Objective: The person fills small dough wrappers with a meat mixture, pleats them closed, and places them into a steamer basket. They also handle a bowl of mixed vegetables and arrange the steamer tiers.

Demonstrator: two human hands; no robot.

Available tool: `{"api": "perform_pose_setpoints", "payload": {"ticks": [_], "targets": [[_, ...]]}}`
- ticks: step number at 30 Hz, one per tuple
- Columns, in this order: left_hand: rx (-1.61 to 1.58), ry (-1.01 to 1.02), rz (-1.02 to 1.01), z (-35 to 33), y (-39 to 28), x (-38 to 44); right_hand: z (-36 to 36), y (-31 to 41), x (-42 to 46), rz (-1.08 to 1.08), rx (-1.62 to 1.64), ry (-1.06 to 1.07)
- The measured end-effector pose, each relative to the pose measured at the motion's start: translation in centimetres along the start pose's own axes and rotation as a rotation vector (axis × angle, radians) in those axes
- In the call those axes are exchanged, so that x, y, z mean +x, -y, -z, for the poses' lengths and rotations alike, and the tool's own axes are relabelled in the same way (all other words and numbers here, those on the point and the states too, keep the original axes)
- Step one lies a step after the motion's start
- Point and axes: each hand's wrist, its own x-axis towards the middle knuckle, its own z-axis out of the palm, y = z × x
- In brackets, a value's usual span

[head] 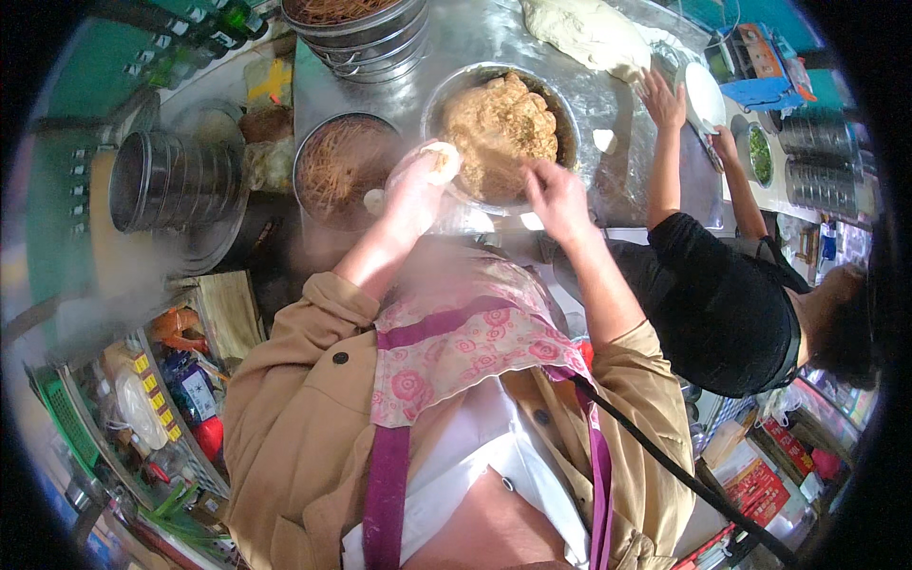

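Note:
In my left hand (417,187) rests a round piece of dough (443,161) with filling showing in its middle, at the left rim of a large metal bowl. That bowl (429,107) holds a mound of light brown filling (502,121). My right hand (559,199) is curled at the bowl's lower right; blur hides whether it grips a tool. Left of the bowl stands a round steamer tray (298,167) lined with straw-like strands (338,167), with a small pale dough piece (374,201) at its lower right edge. A flat white dough piece (604,141) lies right of the bowl.
A co-worker (719,306) at the right has one hand by a large dough mass (591,35) and the other on a white bowl (704,96). Stacked metal steamers (385,43) stand at the back; more steamers (171,182) stand left amid steam. The metal table (670,171) spans the front.

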Motion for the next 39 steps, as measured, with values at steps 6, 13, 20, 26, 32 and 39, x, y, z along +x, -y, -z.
{"api": "perform_pose_setpoints", "payload": {"ticks": [6,13,20,26,32,39], "targets": [[-0.095,-0.217,0.127,-0.6,-0.5,-1.7,-0.4,0.1,5.8,0.046,-0.303,0.045],[0.018,-0.168,0.12,0.0,-0.5,-1.9,0.3,2.1,6.2,0.16,-0.543,0.369],[-0.033,-0.224,0.143,0.5,0.5,-1.5,0.5,1.8,5.3,0.199,-0.458,0.481],[0.378,-0.13,0.03,0.9,0.7,-1.2,1.2,-3.6,2.7,-0.33,0.214,0.404],[1.068,-0.066,-0.082,-4.4,-3.9,-1.9,3.1,0.1,0.5,-0.432,0.737,0.218],[0.18,0.032,0.1,-5.0,-1.8,0.2,1.1,2.6,-1.7,-0.066,0.43,0.02]]}}
